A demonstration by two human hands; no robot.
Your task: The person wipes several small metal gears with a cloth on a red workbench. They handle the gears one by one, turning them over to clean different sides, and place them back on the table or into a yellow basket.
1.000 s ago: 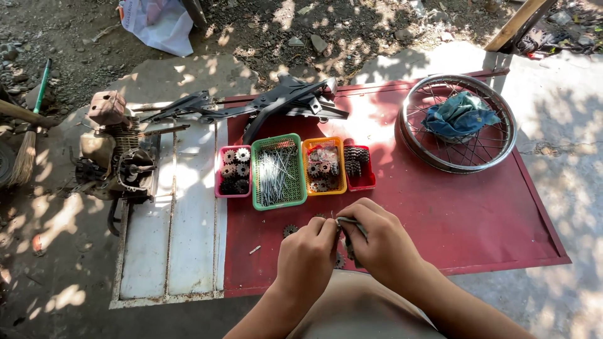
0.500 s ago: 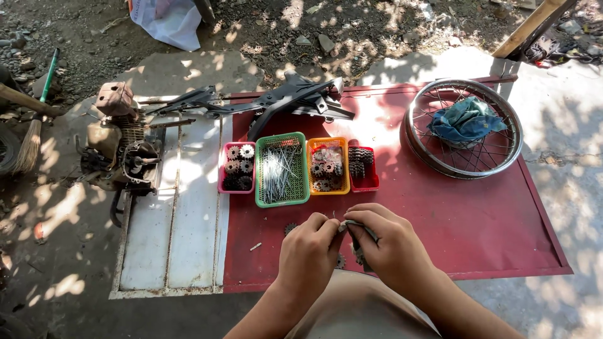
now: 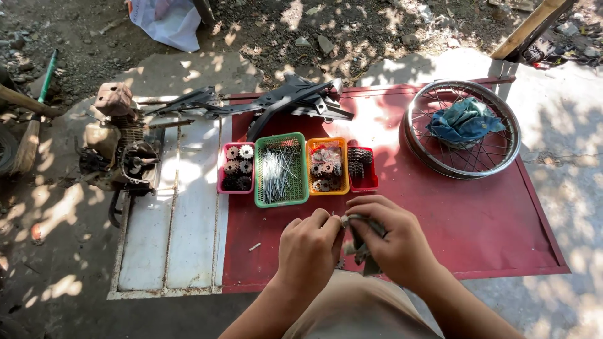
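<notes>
My left hand (image 3: 308,251) and my right hand (image 3: 391,242) meet over the near edge of a red metal panel (image 3: 477,213). Between the fingertips of both is a small metal part (image 3: 345,221). My right hand also grips a dark grey rag (image 3: 364,248) that hangs below it. What the part is cannot be told. Just beyond the hands stand small baskets: a pink one (image 3: 235,167) with gears, a green one (image 3: 281,169) with thin metal rods, an orange one (image 3: 326,166) with gears and a red one (image 3: 362,168) with dark gears.
A spoked wheel rim (image 3: 461,129) holding a blue cloth (image 3: 466,119) lies at the panel's far right. Black frame parts (image 3: 282,100) lie at the back. A small engine (image 3: 119,154) sits left on concrete, beside a white panel (image 3: 182,220). A loose pin (image 3: 254,247) lies near my left hand.
Both hands lifted slightly towards the baskets and the rag now hangs lower from my right hand. The loose gears on the panel are now hidden behind my hands.
</notes>
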